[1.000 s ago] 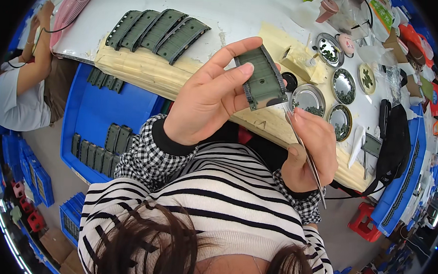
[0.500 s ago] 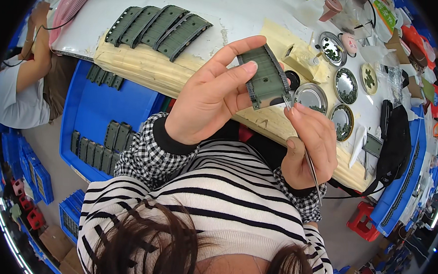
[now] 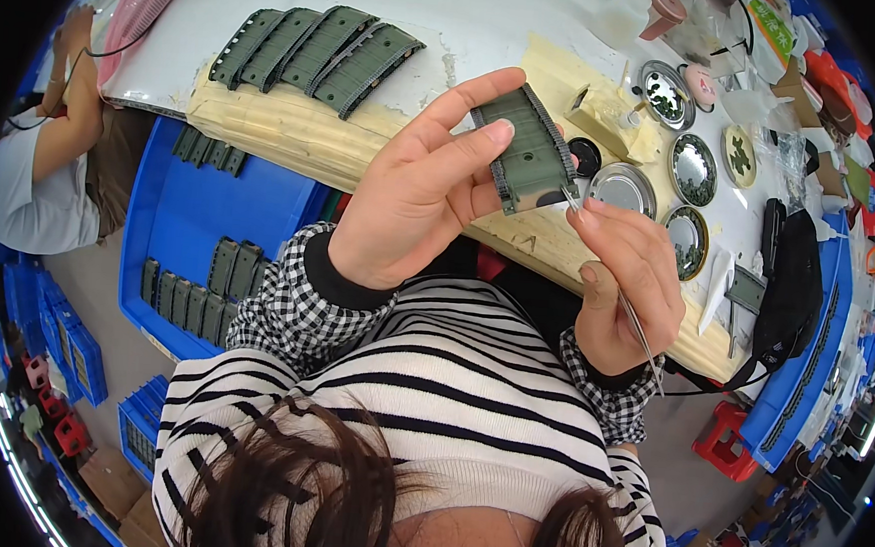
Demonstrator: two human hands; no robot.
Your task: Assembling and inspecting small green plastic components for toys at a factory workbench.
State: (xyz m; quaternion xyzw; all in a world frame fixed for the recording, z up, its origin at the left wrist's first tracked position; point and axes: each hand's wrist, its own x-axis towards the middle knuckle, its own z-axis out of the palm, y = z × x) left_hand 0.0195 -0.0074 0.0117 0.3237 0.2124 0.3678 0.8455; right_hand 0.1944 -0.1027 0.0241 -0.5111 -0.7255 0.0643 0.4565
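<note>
My left hand [image 3: 402,191] holds a dark green curved plastic panel [image 3: 527,151] by its edges, thumb on its ridged face and forefinger along the top. Slim metal tweezers [image 3: 638,331] are pinched in my right hand [image 3: 629,285]. Their tips meet the panel's lower right corner; whether they grip a small part there is too small to tell. On the table's left lie several similar green panels [image 3: 321,51], overlapping in a row.
Right of my hands stand round metal dishes [image 3: 670,177] with small dark green pieces and a cream dish [image 3: 728,169]. A yellowish block [image 3: 617,124] sits behind them. A blue bin [image 3: 231,211] with more panels is at left, and a person [image 3: 48,169] sits beyond it.
My right hand has shifted slightly right and down, with the tweezers' rear end swinging right. The tips stay at the panel's corner. The left hand and panel have barely moved.
</note>
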